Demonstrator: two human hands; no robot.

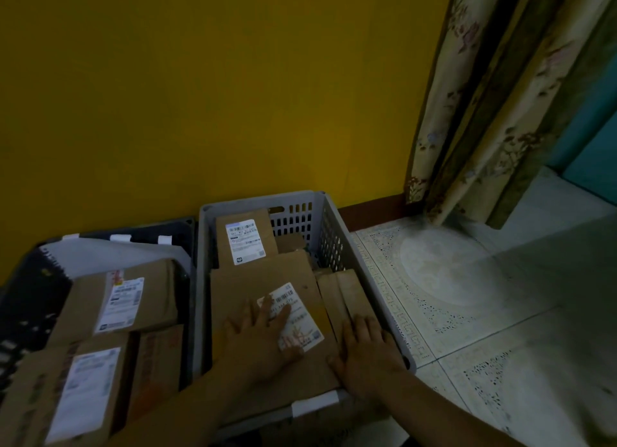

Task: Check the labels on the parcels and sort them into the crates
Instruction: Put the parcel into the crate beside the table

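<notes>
Head view: both hands lie flat, fingers straight, on a cardboard parcel [267,299] in the grey crate [364,279] at lower centre, the left hand [258,333] across its label [297,316], the right hand [362,353] at its right edge. Lower left, a dark crate [20,293] holds more labelled boxes [123,299]. A floral curtain [494,113] hangs upper right over the tiled floor [467,296].
</notes>
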